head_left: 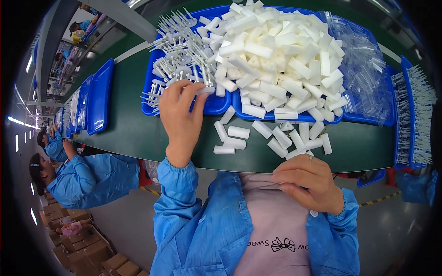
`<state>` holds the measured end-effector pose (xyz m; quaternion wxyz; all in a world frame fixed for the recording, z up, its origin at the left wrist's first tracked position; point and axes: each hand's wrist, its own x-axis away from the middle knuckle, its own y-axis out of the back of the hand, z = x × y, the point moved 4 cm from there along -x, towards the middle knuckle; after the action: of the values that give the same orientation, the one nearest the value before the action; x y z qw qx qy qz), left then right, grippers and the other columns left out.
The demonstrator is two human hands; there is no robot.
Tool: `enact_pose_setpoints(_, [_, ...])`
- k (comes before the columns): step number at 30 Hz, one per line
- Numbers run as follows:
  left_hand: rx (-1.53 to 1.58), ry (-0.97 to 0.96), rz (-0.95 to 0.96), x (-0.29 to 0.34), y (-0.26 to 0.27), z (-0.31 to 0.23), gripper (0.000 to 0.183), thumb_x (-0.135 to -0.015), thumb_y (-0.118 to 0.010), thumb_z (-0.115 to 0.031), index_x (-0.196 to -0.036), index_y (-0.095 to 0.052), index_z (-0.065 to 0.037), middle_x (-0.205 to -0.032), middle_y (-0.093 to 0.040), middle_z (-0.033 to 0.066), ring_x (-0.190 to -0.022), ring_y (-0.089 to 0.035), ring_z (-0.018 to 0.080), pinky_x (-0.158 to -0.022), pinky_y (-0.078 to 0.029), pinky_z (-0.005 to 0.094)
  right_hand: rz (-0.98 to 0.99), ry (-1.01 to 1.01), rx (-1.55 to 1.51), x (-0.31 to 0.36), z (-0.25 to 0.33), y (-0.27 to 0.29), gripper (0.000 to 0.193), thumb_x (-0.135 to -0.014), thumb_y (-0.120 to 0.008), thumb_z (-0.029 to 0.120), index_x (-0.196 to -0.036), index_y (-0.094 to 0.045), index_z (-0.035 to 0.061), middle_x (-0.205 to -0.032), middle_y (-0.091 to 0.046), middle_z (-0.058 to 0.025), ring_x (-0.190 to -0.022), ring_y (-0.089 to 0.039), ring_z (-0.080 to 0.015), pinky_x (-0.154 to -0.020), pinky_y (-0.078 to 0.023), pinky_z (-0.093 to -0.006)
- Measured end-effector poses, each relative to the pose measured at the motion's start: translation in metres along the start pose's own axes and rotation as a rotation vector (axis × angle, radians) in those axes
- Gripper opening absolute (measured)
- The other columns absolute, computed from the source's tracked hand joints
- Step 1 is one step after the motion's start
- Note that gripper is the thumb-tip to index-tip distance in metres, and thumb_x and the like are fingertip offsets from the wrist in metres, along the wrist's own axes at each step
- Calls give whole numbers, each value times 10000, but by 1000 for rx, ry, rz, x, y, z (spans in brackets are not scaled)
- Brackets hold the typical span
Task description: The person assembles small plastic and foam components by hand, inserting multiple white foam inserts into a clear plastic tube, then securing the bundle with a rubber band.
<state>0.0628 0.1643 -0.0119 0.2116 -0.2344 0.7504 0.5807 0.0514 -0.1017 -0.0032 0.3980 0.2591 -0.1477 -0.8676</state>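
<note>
My left hand (182, 106) reaches over the front of a blue tray (149, 103) at the left. Its thumb and fingers are closed on a white plastic pronged part (206, 89) with a round base. More such pronged parts (177, 43) lie tangled behind it. At the table's front edge, my right hand (304, 181) is curled, thumb against the fingers; whatever it may hold is hidden. Just beyond it, several white foam blocks (301, 142) lie loose on the green table (212, 162). A large heap of foam blocks (276, 55) overflows the middle blue tray (338, 120).
Clear plastic pieces (359, 64) fill a tray at the right, beside upright blue trays of white pronged parts (421, 115). Blue trays (100, 99) stand at the left. A co-worker in blue (92, 179) sits on that side, with cardboard boxes (96, 253) on the floor.
</note>
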Motion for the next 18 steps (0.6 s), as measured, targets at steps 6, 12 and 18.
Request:
enact_pose_setpoints(6, [574,329,-244,25,19,1,184,-835,-643,-21,-1004,-571,-23,-988,-591,89,-874,-603,180,-718,-474,264,-130,66,102,-35,7,6,193,-679,-704,60,-859,-634,67,-952,-617,-78,-815,-603,-248,-695,-480,-334])
enact_pose_setpoints(12, [1036,570,-397,36,25,-3,243,-880,-617,-79,-1095,-519,-21,-1015,-586,96,-904,-622,205,-781,-519,297,-111,361,584,-104,-2,-25,120,-663,-642,153,-754,-595,91,-815,-526,-55,-824,-532,-209,-722,-416,-329])
enact_pose_setpoints(18, [1332,659,-379,51,25,5,384,-884,-621,-122,-1204,-440,-12,-1151,-547,140,-995,-611,245,-854,-529,322,103,454,1120,-123,-33,-67,106,-681,-599,137,-747,-624,59,-777,-488,-27,-782,-508,-178,-711,-383,-307])
